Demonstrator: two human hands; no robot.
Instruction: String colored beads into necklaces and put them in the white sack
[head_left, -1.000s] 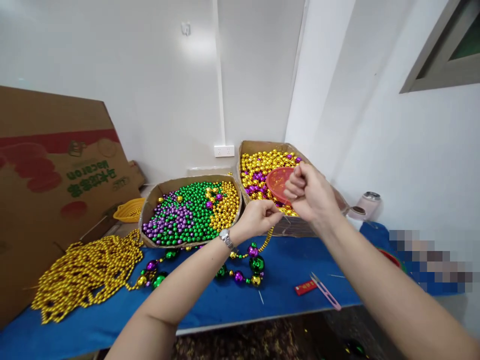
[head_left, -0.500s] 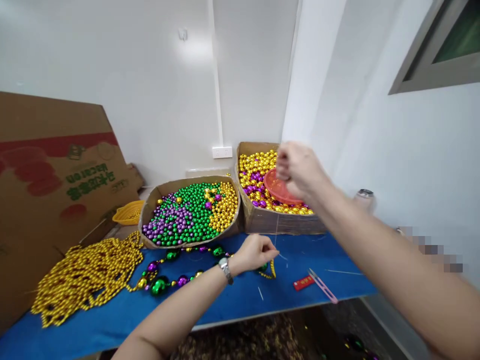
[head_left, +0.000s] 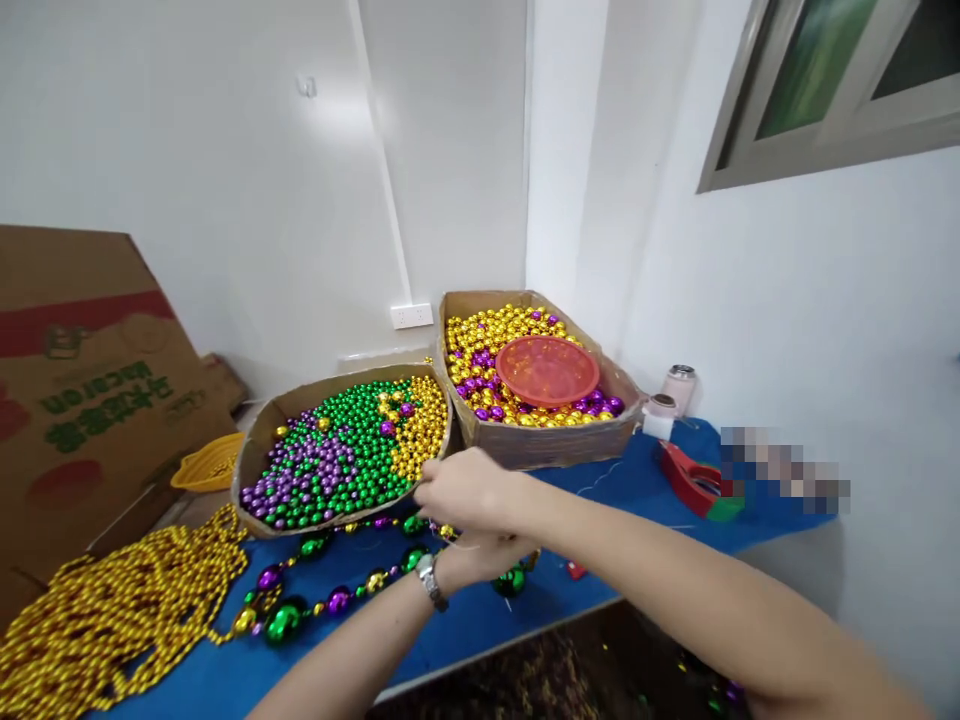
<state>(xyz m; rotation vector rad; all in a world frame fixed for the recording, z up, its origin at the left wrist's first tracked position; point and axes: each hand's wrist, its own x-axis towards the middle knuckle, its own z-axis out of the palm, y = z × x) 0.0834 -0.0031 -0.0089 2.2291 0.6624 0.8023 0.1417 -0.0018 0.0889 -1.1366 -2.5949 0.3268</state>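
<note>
My right hand (head_left: 469, 490) is closed, its fingertips pinched together at the front corner of the box of small beads (head_left: 341, 455). Just beneath it, my left hand (head_left: 484, 560), with a silver watch on the wrist, is also closed; its fingers are partly hidden. A thin pale thread (head_left: 466, 546) shows between the two hands, and its ends cannot be made out. On the blue cloth, a bead garland (head_left: 339, 599) of large green, purple and gold balls curves toward my left hand. One big green ball (head_left: 510, 581) sits just past the left fingers.
A heap of gold bead strands (head_left: 127, 610) lies at left, near a yellow basket (head_left: 206, 465) and a large carton (head_left: 82, 350). Behind my hands, a red bowl (head_left: 547, 370) rests in a box of larger beads (head_left: 525, 435). A red-green tape dispenser (head_left: 694, 480) stands at right.
My right hand has come down and left from above the red bowl to over my left hand. The view has turned right, bringing the tape dispenser into sight.
</note>
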